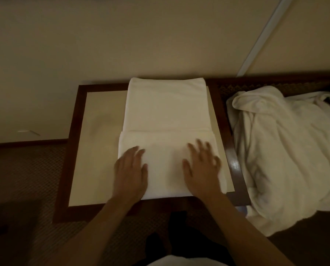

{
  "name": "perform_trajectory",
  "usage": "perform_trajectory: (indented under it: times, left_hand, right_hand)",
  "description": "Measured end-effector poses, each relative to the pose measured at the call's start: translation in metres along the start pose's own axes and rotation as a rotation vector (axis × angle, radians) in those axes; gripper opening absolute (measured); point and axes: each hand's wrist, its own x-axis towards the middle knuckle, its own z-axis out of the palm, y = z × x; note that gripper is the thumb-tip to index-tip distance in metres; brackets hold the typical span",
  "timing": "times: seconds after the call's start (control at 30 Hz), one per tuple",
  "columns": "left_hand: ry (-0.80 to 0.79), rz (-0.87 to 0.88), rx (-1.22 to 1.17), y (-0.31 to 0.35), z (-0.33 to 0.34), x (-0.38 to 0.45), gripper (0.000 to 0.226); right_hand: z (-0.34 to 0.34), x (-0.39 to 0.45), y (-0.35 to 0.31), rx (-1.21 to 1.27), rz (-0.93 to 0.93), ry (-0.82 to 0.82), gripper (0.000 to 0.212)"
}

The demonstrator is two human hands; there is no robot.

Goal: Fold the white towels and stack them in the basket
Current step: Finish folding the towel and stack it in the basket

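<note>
White towel [166, 112]: centred on desk [77, 150], near third folded over. Left hand [130, 169] and right hand [201, 167] flat on the fold, fingers spread, grasping nothing. Step: pressing crease. Next: fold again. Unfolded heap [286, 150] right of desk; basket unseen.

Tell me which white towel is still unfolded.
The crumpled towel heaped at the right, untouched. The other, the flat towel on the table, lies partly folded under both hands.

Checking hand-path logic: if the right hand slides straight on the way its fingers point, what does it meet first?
The right hand lies flat on the folded towel, fingers pointing away toward the wall. Sliding on, it would likely first meet the fold edge just ahead of the fingertips, then more towel.
</note>
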Motion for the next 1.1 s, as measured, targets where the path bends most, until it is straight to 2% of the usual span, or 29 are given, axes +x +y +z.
perform_trajectory:
  times: [0.07, 0.13, 0.3, 0.43, 0.5, 0.53, 0.6, 0.67, 0.73, 0.8, 0.87, 1.03, 1.1]
  left_hand:
    - [-0.173, 0.145, 0.078, 0.014, 0.016, 0.016, 0.054]
    - [-0.311, 0.168, 0.156, 0.010, 0.028, 0.035, 0.063]
    - [-0.318, 0.004, 0.287, -0.043, 0.028, 0.058, 0.065]
    - [-0.356, -0.267, 0.268, -0.066, 0.014, 0.061, 0.065]
    - [-0.328, -0.315, 0.325, -0.060, 0.007, 0.058, 0.066]
    - [-0.273, -0.298, 0.330, -0.054, 0.003, 0.051, 0.066]
    - [-0.153, -0.150, 0.196, -0.043, -0.004, 0.031, 0.063]
    - [-0.214, 0.133, 0.101, -0.039, -0.005, -0.005, 0.066]
    - [-0.364, 0.298, 0.168, -0.049, -0.002, -0.040, 0.077]
    - [-0.452, 0.240, 0.247, -0.068, -0.002, -0.064, 0.092]
    - [-0.466, 0.166, 0.293, -0.082, -0.008, -0.071, 0.100]
    - [-0.529, 0.165, 0.337, -0.092, -0.023, -0.081, 0.115]
    - [-0.496, 0.181, 0.338, -0.095, -0.024, -0.096, 0.119]
  right_hand:
    - [0.019, 0.012, -0.014, -0.036, -0.197, -0.141, 0.062]
    - [0.030, 0.029, -0.013, -0.080, -0.210, -0.204, 0.063]
    - [0.017, 0.064, 0.043, -0.228, -0.035, -0.211, 0.065]
    - [0.007, 0.073, 0.071, -0.195, 0.174, -0.209, 0.065]
    - [0.003, 0.067, 0.073, -0.162, 0.300, -0.186, 0.069]
    - [-0.001, 0.057, 0.073, -0.150, 0.309, -0.149, 0.071]
    - [-0.004, 0.027, 0.071, -0.126, 0.133, -0.106, 0.073]
    - [-0.002, -0.016, 0.072, -0.158, -0.135, -0.164, 0.074]
    - [0.002, -0.052, 0.084, -0.233, -0.212, -0.231, 0.082]
    - [0.000, -0.068, 0.102, -0.244, -0.117, -0.275, 0.093]
    - [-0.006, -0.070, 0.113, -0.243, -0.065, -0.295, 0.101]
    - [-0.012, -0.084, 0.106, -0.268, -0.071, -0.377, 0.118]
    - [-0.008, -0.102, 0.105, -0.283, -0.099, -0.314, 0.120]
